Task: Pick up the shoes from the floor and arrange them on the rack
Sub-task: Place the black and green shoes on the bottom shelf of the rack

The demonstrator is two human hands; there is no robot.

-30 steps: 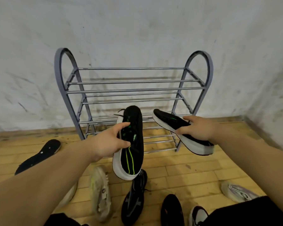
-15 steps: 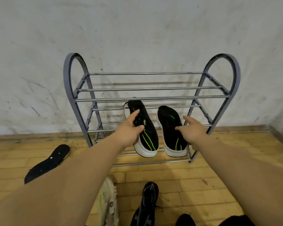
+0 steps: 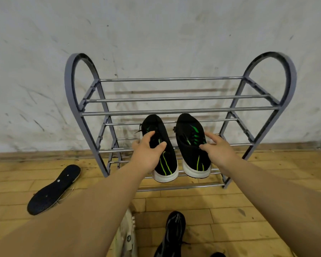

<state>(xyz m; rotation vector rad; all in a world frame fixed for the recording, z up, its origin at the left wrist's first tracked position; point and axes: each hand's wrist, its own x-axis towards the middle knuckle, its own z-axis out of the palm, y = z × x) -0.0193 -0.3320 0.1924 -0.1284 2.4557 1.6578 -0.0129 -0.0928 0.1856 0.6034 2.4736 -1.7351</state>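
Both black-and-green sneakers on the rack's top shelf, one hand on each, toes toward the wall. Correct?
Not the top shelf. In the head view the left sneaker and right sneaker sit on a lower tier of the rack. The left hand and right hand are one on each, toes toward the wall.

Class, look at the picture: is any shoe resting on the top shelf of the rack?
No. The top shelf of the rack is bare rods; the two black-and-green shoes sit on a lower tier.
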